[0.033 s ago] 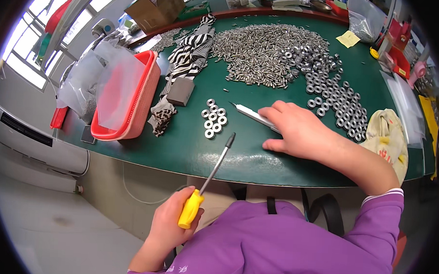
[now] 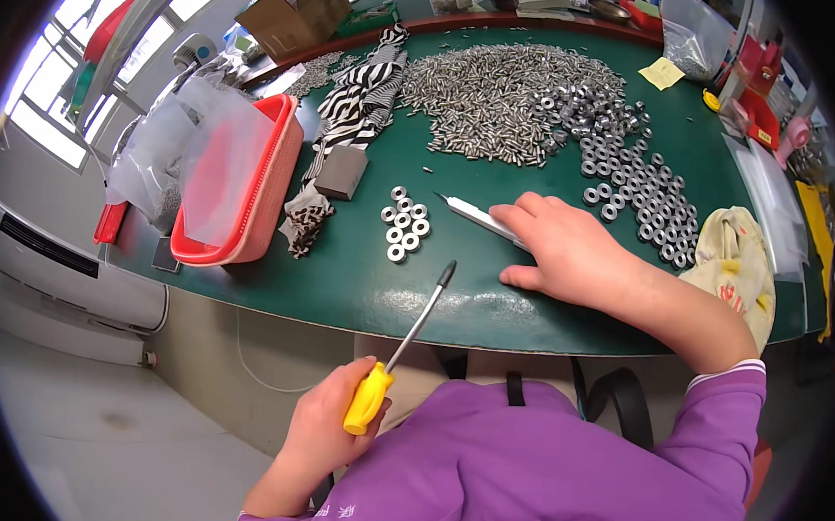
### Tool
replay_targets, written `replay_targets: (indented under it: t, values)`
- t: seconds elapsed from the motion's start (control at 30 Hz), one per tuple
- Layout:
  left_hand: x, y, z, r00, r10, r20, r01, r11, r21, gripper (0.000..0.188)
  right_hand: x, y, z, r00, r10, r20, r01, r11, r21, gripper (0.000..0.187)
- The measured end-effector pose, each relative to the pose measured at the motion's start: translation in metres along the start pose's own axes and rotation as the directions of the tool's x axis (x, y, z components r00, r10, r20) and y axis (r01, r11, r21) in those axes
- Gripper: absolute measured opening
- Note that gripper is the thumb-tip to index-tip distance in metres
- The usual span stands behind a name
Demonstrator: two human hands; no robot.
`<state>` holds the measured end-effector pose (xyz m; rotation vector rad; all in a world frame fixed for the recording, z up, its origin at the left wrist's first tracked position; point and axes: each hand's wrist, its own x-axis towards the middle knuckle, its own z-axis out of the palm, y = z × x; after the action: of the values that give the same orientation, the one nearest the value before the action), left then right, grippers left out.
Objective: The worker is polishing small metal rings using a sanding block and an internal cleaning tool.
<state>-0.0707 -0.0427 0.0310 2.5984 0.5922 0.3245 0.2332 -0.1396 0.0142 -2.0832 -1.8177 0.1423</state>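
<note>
Our left hand [image 2: 323,418] clasps a screwdriver [image 2: 368,401]; our right hand [image 2: 572,249], grip unclear, could lose the white tool [image 2: 480,219] if slack

Downward fisheye view, head-worn

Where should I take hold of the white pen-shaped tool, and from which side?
Probably best by the white barrel of the pen-shaped tool, coming from the right: its thin dark tip points far-left, away from that approach, and the right hand lies at the barrel's other end.
</note>
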Motion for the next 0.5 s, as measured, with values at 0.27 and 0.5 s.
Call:
replay_targets:
  t: [0.27,0.5]
  values:
    - [0.005,0.009,0.007,0.991,-0.067,0.111,0.071,0.997,-0.028,0.044,-0.001,0.028,0.015,0.988,0.067,-0.141,-0.057,0.996,0.073,0.035]
    - [0.01,0.008,0.011,0.989,-0.113,0.099,0.114,0.994,-0.003,0.045,-0.003,0.026,0.015,0.992,0.083,-0.093,-0.077,0.995,0.069,0.039]
